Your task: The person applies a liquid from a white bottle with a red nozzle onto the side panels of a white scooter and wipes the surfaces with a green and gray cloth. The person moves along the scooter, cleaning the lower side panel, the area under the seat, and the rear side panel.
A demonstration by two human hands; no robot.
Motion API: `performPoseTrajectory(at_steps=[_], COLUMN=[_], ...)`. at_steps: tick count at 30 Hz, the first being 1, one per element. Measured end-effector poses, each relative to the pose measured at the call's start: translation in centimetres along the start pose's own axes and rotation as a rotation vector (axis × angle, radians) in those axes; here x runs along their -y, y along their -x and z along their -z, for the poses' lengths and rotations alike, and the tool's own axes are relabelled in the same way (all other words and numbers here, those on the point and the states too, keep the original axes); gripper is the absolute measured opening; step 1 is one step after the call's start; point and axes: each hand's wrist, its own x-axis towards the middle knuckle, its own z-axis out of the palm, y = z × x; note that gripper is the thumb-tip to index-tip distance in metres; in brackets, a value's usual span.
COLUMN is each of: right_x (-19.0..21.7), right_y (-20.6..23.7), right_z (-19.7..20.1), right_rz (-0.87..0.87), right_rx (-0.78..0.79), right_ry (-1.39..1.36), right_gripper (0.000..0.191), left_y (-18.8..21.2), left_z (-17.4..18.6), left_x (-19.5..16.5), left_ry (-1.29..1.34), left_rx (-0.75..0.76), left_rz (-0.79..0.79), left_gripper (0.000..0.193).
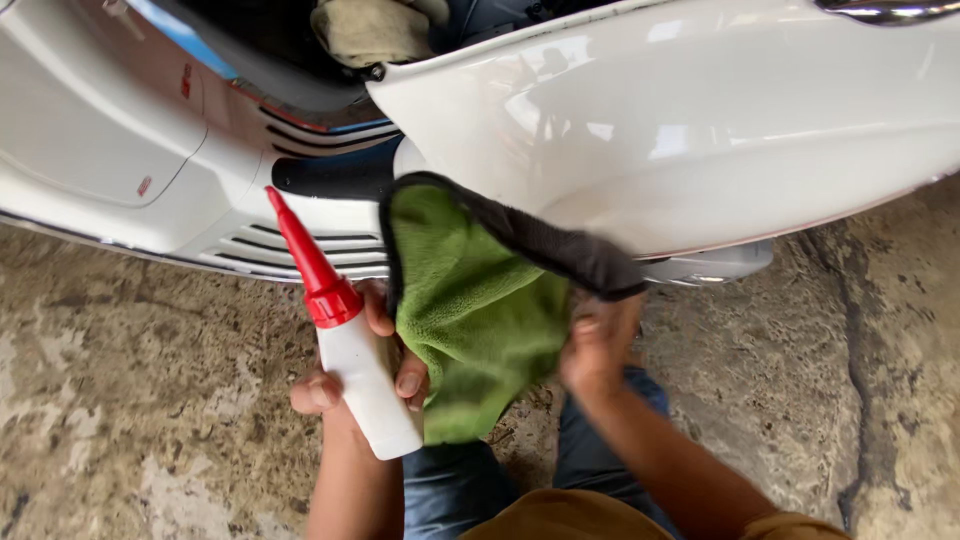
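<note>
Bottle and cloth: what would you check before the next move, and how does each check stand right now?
1. Left hand grips the bottle: ok.
2. Red nozzle is on the bottle: ok.
3. Nozzle open or sealed: cannot tell.
4. Right hand holds the green cloth: ok.
5. Cloth touches the white panel: ok.
6. Liquid left in the bottle: cannot tell.

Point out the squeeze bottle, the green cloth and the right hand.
squeeze bottle (pixel 368 385): head view, on its white body.
green cloth (pixel 470 300): head view, on its green middle.
right hand (pixel 598 345): head view, on its back.
</note>
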Motion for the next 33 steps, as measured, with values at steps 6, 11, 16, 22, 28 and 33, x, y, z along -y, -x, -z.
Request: performPoseTrajectory(at_steps=[6, 11, 16, 22, 28, 33], right_x=[-1.0, 4.2, 13.9, 20.8, 23.1, 25.4], right_y=[10.6, 6.4, 2.5, 2.0, 3.6, 5.8], right_z=[1.7, 4.7, 5.1, 1.8, 0.1, -1.0], right_rz=[-1.161, -0.518, -0.889, -0.162, 0.071, 0.181], right_rx=[0.44, 0.644, 0.128, -0.017, -0.169, -0.263], right_ry=[-0.768, -0.274, 0.221, 0.33, -0.067, 0.121], right_gripper=[0.088, 0.048, 0.05, 0.061, 0.031, 0.035], left_y=[-0.7, -1.4, -1.4, -2.6, -0.6, 1.9], left_z=[1.0, 2.0, 2.7, 4.9, 7.0, 7.4], left_x=[0.5, -1.1, -3.4, -2.0, 7.1, 16.3], left_ry=[-0.004, -0.169, -0.396, -0.4, -0.196, -0.203], left_rx=[0.0, 0.031, 0.06, 0.043, -0.012, 0.154], left_rz=[0.092, 0.16, 0.264, 0.32, 0.533, 0.811], left_gripper=[0.065, 0.071, 0.073, 0.066, 0.07, 0.072])
